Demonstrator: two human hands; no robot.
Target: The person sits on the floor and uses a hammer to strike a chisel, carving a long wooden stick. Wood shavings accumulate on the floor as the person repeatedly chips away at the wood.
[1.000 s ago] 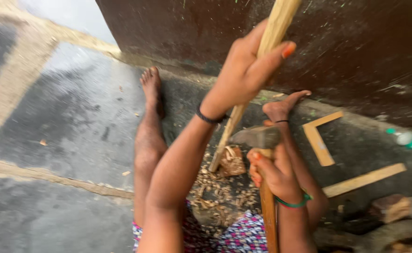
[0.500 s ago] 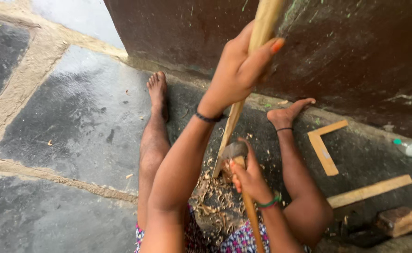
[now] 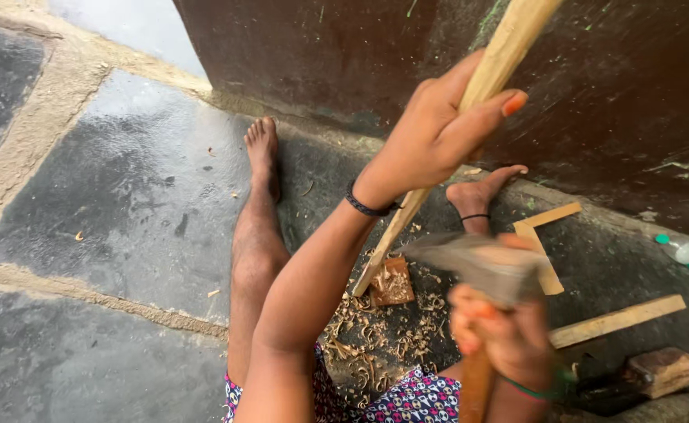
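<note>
The wooden pole [image 3: 446,168], its lower end on a small wood block [image 3: 392,282] between our legs, is gripped by our left hand [image 3: 438,129], while our right hand [image 3: 501,341], fingers closed on the hatchet [image 3: 481,262], has lifted it higher, blurred.

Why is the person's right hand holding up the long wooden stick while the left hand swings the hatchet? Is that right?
Not quite: the hands are swapped. In the head view, the left hand grips the long wooden stick, and the right hand swings the blurred hatchet.
</note>
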